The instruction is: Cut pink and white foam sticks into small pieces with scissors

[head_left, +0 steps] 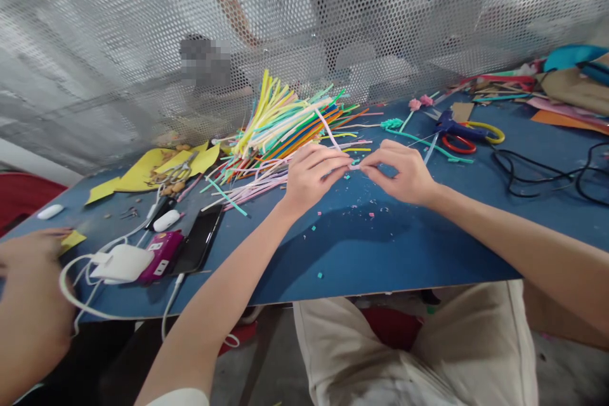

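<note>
Over the middle of the blue table, my left hand (311,174) and my right hand (402,168) meet with fingertips nearly touching. Both pinch a pale lilac pipe cleaner (328,129); its free end sticks up behind my left fingers, and a short bit shows between the two hands. A big bundle of coloured pipe cleaners (285,127) lies just behind my left hand. Behind my right hand is a turquoise pipe cleaner (428,143) with a coiled head. Small turquoise and pink scraps (372,214) are scattered below my hands.
At right lie a dark blue glue gun (450,125), scissors with red and yellow handles (459,143) and a black cable (511,171). At left are a phone (200,241), a white charger (124,263), yellow sheets (137,170) and another person's arm (35,304). Perforated metal (333,19) stands behind.
</note>
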Available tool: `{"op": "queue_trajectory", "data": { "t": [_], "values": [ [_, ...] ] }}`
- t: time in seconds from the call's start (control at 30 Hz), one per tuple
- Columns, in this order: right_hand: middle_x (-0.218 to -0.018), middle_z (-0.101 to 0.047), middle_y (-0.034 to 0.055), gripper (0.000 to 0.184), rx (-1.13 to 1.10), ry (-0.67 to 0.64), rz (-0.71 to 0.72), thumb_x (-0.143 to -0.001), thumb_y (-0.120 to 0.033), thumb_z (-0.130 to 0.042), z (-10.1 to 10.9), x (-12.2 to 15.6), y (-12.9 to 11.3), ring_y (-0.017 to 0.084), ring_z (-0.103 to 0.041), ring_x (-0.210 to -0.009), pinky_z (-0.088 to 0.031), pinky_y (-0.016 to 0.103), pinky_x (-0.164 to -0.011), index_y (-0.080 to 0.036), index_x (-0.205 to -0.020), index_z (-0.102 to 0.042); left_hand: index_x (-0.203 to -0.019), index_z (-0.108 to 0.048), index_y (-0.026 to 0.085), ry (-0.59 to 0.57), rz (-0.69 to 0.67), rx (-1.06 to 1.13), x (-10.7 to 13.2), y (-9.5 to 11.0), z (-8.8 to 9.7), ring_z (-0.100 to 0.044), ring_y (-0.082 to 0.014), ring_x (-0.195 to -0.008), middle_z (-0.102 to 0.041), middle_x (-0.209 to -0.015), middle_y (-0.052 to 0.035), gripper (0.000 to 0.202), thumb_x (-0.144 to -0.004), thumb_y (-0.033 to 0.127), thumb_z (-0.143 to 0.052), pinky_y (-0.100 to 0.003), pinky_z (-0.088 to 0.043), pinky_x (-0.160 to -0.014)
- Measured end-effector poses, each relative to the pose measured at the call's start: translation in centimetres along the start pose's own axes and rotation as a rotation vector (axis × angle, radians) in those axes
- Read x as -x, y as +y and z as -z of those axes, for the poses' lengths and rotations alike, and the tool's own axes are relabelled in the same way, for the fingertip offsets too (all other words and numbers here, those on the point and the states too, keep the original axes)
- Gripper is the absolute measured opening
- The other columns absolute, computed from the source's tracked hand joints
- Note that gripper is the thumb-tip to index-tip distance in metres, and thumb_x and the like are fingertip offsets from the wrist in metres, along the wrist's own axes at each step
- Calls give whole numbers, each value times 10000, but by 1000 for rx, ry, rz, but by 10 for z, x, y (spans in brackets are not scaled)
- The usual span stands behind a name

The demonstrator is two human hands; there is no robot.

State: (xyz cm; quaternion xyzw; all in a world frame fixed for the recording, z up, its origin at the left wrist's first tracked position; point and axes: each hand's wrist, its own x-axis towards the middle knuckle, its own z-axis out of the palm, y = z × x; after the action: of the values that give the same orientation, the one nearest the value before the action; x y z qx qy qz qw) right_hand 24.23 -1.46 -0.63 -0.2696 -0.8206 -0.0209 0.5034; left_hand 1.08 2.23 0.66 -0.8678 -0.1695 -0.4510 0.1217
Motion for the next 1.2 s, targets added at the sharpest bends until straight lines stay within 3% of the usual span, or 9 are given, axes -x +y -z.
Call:
{"op": "queue_trajectory", "data": {
  "t": [0.27, 0.5, 0.63, 0.7, 0.8, 0.93, 1.0, 1.1, 1.2],
  "values": [
    [-762, -741, 1, 137, 91, 102, 83, -884, -146, -638, 0, 1, 1, 173, -531, -654, -468, 352, -676, -243, -912, -730, -946, -767, 253, 66, 157, 143, -3, 10, -2, -684, -140, -857, -777, -861, 11, 85, -865, 279, -760, -314, -559, -821],
    [-872, -784, -1, 207, 217, 62, 44, -896, -192, -649, 5, 3, 0, 195, -580, -717, -459, 383, -711, -306, -1032, -755, -921, -734, 221, -1, 254, 243, -14, 22, 8, -688, -140, -835, -759, -874, -25, 105, -919, 318, -694, -327, -556, -825],
    [-918, -786, 15, 197, 165, 58, 10, -920, -202, -629, 4, 1, -6, 190, -617, -742, -483, 369, -727, -287, -1040, -759, -946, -709, 213, -54, 275, 336, -18, 24, 15, -655, -107, -767, -727, -896, -35, 120, -939, 324, -664, -245, -519, -656],
    [-873, -772, 27, 174, 98, 46, -22, -932, -217, -614, 4, 0, -9, 175, -620, -714, -492, 344, -706, -253, -1023, -758, -946, -703, 212, -67, 253, 329, -18, 21, 15, -648, -109, -770, -718, -900, -39, 115, -940, 319, -664, -242, -503, -633],
    [-806, -743, 19, 165, -31, -49, -99, -945, -253, -599, 6, -3, -12, 128, -580, -620, -475, 289, -633, -205, -1008, -744, -958, -695, 228, -116, 165, 280, -16, 16, 14, -667, -132, -861, -723, -928, -36, 95, -962, 297, -630, -291, -533, -753],
    [-689, -704, -15, 223, -267, -232, -265, -966, -316, -578, 14, -10, -13, 76, -464, -489, -379, 236, -489, -184, -854, -718, -1032, -691, 284, -172, -45, 146, -13, 9, 15, -659, -136, -934, -729, -999, -4, 119, -982, 242, -591, -319, -514, -845],
    [-689, -707, -9, 262, -379, -315, -330, -969, -351, -578, 20, -14, -12, 79, -480, -503, -369, 235, -480, -183, -814, -707, -1054, -697, 318, -176, -144, 44, -13, 8, 18, -649, -142, -955, -733, -1014, 16, 155, -976, 228, -599, -323, -500, -859],
    [-773, -745, 17, 257, -535, -437, -380, -958, -397, -602, 26, -19, -11, 113, -599, -636, -447, 248, -571, -189, -871, -725, -1044, -719, 352, -114, -218, -45, -11, 9, 21, -641, -154, -1002, -738, -1015, 37, 158, -946, 248, -653, -332, -494, -902],
    [-801, -761, 23, 260, -590, -445, -410, -936, -432, -636, 28, -21, -11, 131, -637, -681, -472, 263, -599, -199, -909, -746, -1041, -738, 372, -22, -168, -78, -9, 11, 21, -647, -161, -977, -740, -989, 39, 168, -902, 279, -719, -339, -508, -898]
  ]
}}
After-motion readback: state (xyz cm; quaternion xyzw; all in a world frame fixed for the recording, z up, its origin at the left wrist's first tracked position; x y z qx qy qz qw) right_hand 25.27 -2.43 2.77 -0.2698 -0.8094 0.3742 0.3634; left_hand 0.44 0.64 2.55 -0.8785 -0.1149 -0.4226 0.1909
